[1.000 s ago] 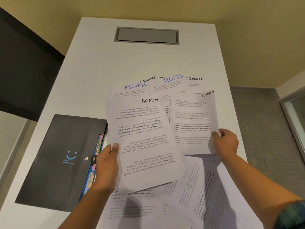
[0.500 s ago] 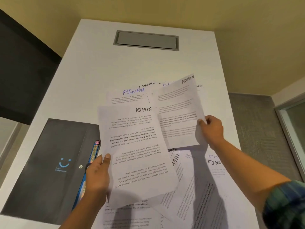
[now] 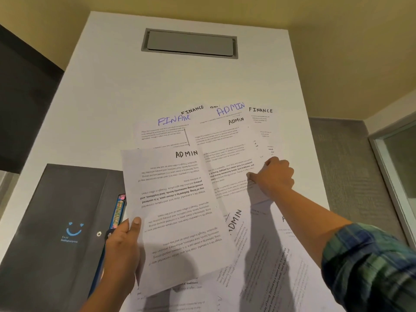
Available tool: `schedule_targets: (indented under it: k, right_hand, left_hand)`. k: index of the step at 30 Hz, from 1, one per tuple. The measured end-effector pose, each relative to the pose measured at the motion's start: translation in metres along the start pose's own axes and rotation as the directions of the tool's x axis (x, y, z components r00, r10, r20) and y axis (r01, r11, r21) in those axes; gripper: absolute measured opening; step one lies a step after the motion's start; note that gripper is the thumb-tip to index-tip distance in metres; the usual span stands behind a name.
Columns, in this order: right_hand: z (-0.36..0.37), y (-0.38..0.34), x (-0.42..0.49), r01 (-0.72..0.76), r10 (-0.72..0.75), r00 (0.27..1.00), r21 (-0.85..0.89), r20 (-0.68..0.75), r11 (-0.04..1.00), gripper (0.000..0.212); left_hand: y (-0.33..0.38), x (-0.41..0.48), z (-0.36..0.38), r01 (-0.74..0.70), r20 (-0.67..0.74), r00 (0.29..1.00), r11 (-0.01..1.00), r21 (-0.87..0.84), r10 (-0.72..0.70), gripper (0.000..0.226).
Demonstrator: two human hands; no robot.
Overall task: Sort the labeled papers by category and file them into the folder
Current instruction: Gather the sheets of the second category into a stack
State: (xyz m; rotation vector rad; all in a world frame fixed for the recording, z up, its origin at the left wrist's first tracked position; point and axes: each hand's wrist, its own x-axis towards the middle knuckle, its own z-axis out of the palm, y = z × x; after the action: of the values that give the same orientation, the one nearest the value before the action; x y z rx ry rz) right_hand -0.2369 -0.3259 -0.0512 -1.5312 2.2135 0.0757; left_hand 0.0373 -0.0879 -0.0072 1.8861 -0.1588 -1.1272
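My left hand (image 3: 122, 251) holds a printed sheet headed ADMIN (image 3: 177, 212) by its left edge, lifted above the table. My right hand (image 3: 275, 176) pinches the lower right edge of a second ADMIN sheet (image 3: 227, 158), which lies low over the spread pile. Sheets headed FINANCE (image 3: 173, 119) and ADMIN (image 3: 230, 109) fan out behind on the table. A dark grey folder (image 3: 56, 221) with a blue smiley lies at the left, coloured tabs (image 3: 118, 212) showing at its right edge. More sheets (image 3: 270, 255) lie under my arms.
The white table (image 3: 135, 86) has a grey cable hatch (image 3: 190, 43) at its far end. Grey carpet (image 3: 351, 154) and a glass-panelled frame (image 3: 394, 158) are to the right. A dark panel (image 3: 24, 104) stands at the left.
My right hand has carried its ADMIN sheet leftward and down toward the spread pile. My left hand has lowered its ADMIN sheet slightly.
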Motion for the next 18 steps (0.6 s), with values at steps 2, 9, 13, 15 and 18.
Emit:
schedule_targets:
  k: [2, 9, 13, 15, 18]
  right_hand:
    - [0.001, -0.002, 0.000, -0.015, 0.015, 1.000, -0.004, -0.013, 1.000, 0.095]
    - [-0.005, -0.003, 0.014, -0.036, 0.032, 0.997, 0.057, 0.066, 0.998, 0.095]
    - [-0.004, -0.003, 0.018, -0.040, 0.014, 0.991, 0.191, 0.132, 0.981, 0.087]
    - [-0.003, -0.002, 0.019, -0.001, -0.028, 0.994, 0.265, 0.103, 0.964, 0.061]
    - [-0.005, 0.005, 0.018, 0.045, -0.067, 0.997, 0.354, 0.050, 0.934, 0.030]
  left_hand:
    - [0.000, 0.000, 0.002, 0.000, 0.000, 1.000, 1.000, 0.024, 0.000, 0.021]
    - [0.008, 0.000, 0.009, -0.005, 0.029, 1.000, 0.999, 0.037, 0.004, 0.022]
    - [0.009, 0.002, 0.009, -0.017, 0.026, 1.000, 1.000, 0.021, 0.017, 0.022]
    - [0.010, 0.002, 0.007, -0.016, 0.032, 0.999, 1.000, -0.007, 0.016, 0.020]
    - [0.010, 0.001, 0.003, -0.020, 0.044, 0.999, 0.998, -0.061, 0.023, 0.022]
